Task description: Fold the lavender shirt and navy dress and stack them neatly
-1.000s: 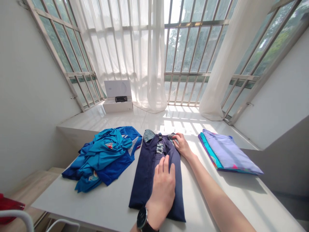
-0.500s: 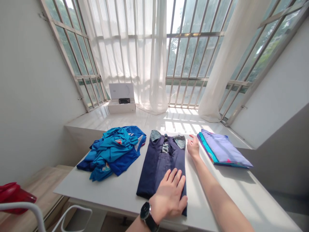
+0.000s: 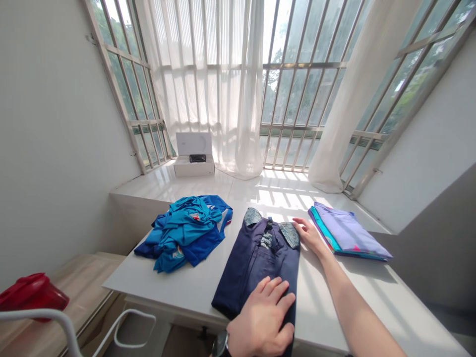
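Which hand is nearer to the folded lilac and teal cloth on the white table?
The right hand is nearer, just left of the folded lilac and teal cloth. The left hand is farther, on the lower end of the dark navy garment.

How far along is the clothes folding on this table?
Done: the lilac and teal garment lies neatly folded at the right. In hand: the navy garment lies flat and looks mostly folded, with the left hand open on its lower end and the right hand beside its upper edge. Left: the bright blue garment lies in a crumpled heap at the left.
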`<action>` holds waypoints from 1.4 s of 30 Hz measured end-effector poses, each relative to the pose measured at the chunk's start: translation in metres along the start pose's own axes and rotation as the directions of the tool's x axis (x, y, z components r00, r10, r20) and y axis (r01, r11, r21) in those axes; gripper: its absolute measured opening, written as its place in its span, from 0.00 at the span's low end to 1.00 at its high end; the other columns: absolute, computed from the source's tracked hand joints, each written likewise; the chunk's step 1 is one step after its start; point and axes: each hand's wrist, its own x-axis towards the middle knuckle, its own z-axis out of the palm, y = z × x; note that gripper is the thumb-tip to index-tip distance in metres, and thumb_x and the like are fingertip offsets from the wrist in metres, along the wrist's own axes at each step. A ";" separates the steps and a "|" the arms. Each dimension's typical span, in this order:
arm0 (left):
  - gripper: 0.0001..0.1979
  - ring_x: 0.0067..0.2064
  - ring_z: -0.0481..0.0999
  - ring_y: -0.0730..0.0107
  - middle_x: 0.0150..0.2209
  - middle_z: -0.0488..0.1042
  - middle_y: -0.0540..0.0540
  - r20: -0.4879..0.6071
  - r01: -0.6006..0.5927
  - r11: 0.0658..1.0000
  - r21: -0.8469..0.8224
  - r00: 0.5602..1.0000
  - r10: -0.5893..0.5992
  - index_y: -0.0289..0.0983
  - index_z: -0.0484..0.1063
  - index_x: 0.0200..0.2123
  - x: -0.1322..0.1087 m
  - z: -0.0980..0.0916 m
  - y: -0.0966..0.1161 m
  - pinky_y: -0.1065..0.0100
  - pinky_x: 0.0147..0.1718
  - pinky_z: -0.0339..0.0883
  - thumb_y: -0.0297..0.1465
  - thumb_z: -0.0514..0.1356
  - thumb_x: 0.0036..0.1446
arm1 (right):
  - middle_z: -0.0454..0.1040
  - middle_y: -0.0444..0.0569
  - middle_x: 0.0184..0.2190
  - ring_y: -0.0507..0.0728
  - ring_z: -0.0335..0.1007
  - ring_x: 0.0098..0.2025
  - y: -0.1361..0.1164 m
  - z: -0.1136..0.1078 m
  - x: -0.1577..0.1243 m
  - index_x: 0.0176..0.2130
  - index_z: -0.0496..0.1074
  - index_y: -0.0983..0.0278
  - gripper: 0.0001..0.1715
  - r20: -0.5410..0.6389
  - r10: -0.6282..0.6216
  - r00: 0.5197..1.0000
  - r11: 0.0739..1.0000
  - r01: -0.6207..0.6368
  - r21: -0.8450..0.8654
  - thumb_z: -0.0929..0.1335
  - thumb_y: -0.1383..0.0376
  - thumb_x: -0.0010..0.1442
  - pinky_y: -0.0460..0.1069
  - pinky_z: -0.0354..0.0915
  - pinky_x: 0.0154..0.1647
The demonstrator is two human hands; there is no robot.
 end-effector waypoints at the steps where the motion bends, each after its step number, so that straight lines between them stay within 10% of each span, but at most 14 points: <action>1: 0.28 0.73 0.55 0.56 0.72 0.58 0.43 -0.001 0.001 1.000 0.007 1.000 -0.001 0.41 0.60 0.69 0.000 0.000 0.000 0.55 0.73 0.44 0.44 0.52 0.70 | 0.81 0.52 0.34 0.57 0.73 0.27 0.002 0.000 0.002 0.41 0.78 0.61 0.25 -0.010 -0.005 1.000 1.000 0.004 -0.020 0.64 0.47 0.58 0.51 0.69 0.28; 14: 0.32 0.75 0.49 0.52 0.74 0.52 0.38 -0.018 0.027 0.999 0.039 0.999 -0.026 0.37 0.56 0.71 0.026 0.022 -0.002 0.51 0.73 0.41 0.45 0.51 0.70 | 0.75 0.54 0.34 0.64 0.72 0.36 -0.013 0.007 0.001 0.31 0.70 0.59 0.23 -0.193 -0.129 0.973 0.957 0.071 -0.281 0.62 0.44 0.63 0.59 0.69 0.44; 21: 0.31 0.73 0.54 0.45 0.71 0.58 0.31 -0.051 0.059 0.989 0.134 0.997 -0.053 0.30 0.61 0.68 0.045 0.032 -0.002 0.46 0.71 0.49 0.43 0.52 0.69 | 0.79 0.53 0.42 0.65 0.76 0.46 -0.084 0.000 -0.110 0.39 0.75 0.57 0.13 0.019 -0.219 0.976 0.951 0.218 -0.220 0.65 0.54 0.68 0.61 0.72 0.49; 29: 0.17 0.62 0.71 0.58 0.59 0.74 0.41 -0.210 -0.019 0.978 0.207 0.976 0.063 0.39 0.71 0.58 -0.021 -0.026 -0.024 0.57 0.62 0.65 0.30 0.57 0.67 | 0.76 0.55 0.58 0.69 0.74 0.59 -0.122 -0.006 -0.255 0.59 0.74 0.54 0.25 0.100 -0.227 0.969 0.916 0.247 -0.315 0.71 0.53 0.63 0.64 0.73 0.57; 33: 0.30 0.70 0.60 0.51 0.69 0.63 0.35 -0.158 0.030 0.949 0.314 0.987 0.022 0.35 0.62 0.66 -0.046 -0.024 -0.051 0.49 0.67 0.57 0.44 0.59 0.67 | 0.71 0.53 0.64 0.71 0.70 0.63 -0.115 -0.002 -0.269 0.65 0.69 0.53 0.39 0.183 -0.285 0.941 0.845 0.337 -0.416 0.75 0.53 0.58 0.67 0.71 0.60; 42: 0.42 0.72 0.56 0.46 0.69 0.62 0.31 -0.171 0.097 0.963 0.253 0.984 -0.054 0.31 0.56 0.69 -0.063 -0.008 -0.049 0.48 0.69 0.55 0.45 0.66 0.60 | 0.80 0.47 0.54 0.68 0.78 0.56 -0.105 -0.004 -0.274 0.57 0.77 0.47 0.23 0.079 -0.380 0.921 0.876 0.387 -0.288 0.67 0.65 0.64 0.67 0.78 0.51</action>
